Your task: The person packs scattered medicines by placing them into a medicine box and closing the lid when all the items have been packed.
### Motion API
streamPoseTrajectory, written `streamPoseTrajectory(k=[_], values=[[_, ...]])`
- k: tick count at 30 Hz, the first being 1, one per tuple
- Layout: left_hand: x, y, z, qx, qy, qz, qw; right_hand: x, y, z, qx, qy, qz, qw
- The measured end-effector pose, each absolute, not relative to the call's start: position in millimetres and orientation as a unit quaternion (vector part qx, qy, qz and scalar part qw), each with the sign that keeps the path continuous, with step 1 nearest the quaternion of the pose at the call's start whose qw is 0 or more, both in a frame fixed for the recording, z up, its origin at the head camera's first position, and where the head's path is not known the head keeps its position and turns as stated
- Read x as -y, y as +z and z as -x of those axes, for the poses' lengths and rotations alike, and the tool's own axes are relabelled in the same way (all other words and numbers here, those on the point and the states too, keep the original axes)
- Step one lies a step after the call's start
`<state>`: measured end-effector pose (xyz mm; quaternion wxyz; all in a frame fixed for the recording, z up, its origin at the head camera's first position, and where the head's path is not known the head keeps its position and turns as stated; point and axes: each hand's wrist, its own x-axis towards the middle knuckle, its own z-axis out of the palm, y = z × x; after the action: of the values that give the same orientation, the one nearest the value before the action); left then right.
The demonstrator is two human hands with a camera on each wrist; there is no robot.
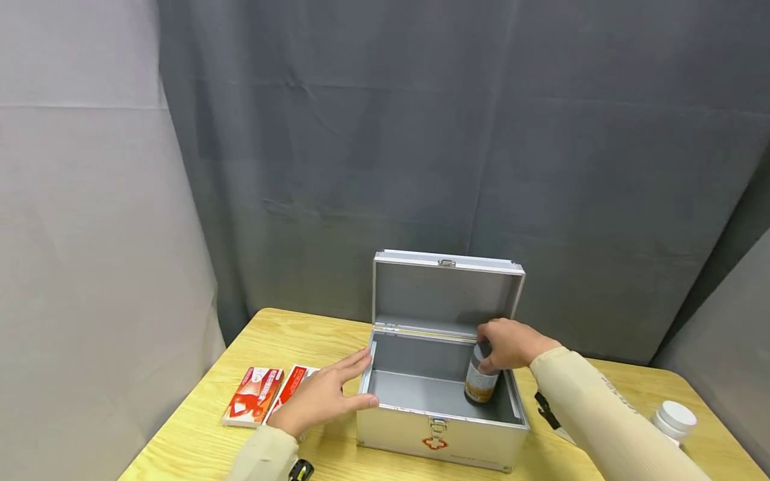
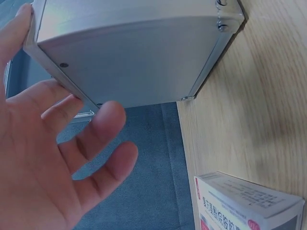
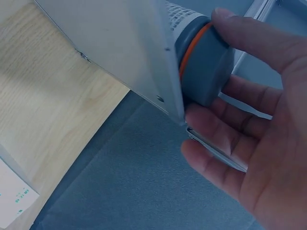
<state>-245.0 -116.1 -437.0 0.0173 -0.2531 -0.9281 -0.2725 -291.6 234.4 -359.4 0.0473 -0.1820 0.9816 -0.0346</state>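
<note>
A silver first aid case [image 1: 391, 431] with a red cross stands on the table, its lid [image 1: 445, 290] raised. Inside, toward the right end, a jar [image 1: 479, 386] with a dark cap and a grey-and-brown label leans slightly. My right hand [image 1: 514, 342] holds it from above by the cap; the right wrist view shows the thumb and fingers around that cap [image 3: 208, 67], which has an orange ring. At the case's left wall, my left hand [image 1: 327, 397] rests with spread fingers against the rim. The left wrist view shows fingertips at the case's edge [image 2: 129, 62].
Left of the case lie two red-and-white medicine boxes [image 1: 252, 395], one [image 1: 293, 384] partly behind my left hand. A white bottle [image 1: 675, 419] stands at the right, beyond my right forearm. A white carton [image 3: 14, 194] shows in the right wrist view. Grey curtains hang behind the table.
</note>
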Motion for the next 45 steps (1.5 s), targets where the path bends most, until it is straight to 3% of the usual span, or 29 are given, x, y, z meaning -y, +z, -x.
streamPoseTrajectory(k=[18, 30, 45], values=[[125, -433, 253, 0.929, -0.278, 0.242, 0.022, -231, -360, 303, -0.976, -0.032, 0.217, 0.008], [123, -425, 261, 0.93, -0.274, 0.244, 0.012, -230, -357, 304, -0.978, -0.024, 0.204, 0.027], [118, -423, 262, 0.926, -0.282, 0.25, 0.003, -233, -356, 300, -0.979, -0.025, 0.203, 0.006]])
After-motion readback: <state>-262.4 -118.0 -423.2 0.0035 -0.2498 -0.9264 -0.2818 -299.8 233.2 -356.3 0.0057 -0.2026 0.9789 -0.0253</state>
